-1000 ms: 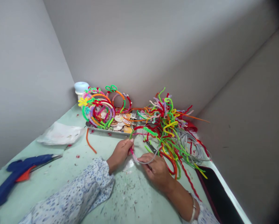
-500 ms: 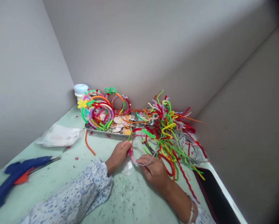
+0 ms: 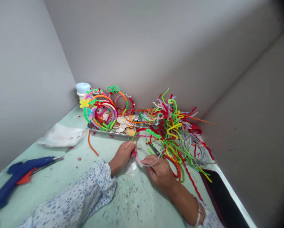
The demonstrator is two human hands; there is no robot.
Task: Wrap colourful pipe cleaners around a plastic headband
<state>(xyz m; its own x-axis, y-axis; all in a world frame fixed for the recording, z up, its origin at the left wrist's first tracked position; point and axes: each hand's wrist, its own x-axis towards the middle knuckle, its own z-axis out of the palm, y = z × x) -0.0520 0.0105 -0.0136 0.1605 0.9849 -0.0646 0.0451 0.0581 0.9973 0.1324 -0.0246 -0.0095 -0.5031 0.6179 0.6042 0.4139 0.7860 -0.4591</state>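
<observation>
Between my hands is a hoop of grey wire, partly wrapped in pipe cleaner (image 3: 153, 134) of green, red and pink sections. My left hand (image 3: 123, 157) is closed on the wrapped part, thumb and fingers pinching near the bright pink section. At the pale pink end, my right hand (image 3: 159, 174) is closed, its fingertips pinching the hoop where the wrapping meets bare grey wire (image 3: 159, 155). My fingers hide part of the join. Just beyond my right hand, scissors (image 3: 153, 148) lie partly under loose pipe cleaners (image 3: 171, 126).
A metal tray (image 3: 113, 132) holds finished colourful hoops (image 3: 104, 110) and round flat pieces (image 3: 123, 125). Coiled grey wire (image 3: 196, 148) lies at right, near a black mat (image 3: 220, 196). At left are a blue glue gun (image 3: 25, 167), a plastic bag (image 3: 61, 136) and a lidded jar (image 3: 82, 88).
The view has shifted slightly, so the table's things sit a little further right. Both hands keep their hold on the hoop, with hardly any visible movement.
</observation>
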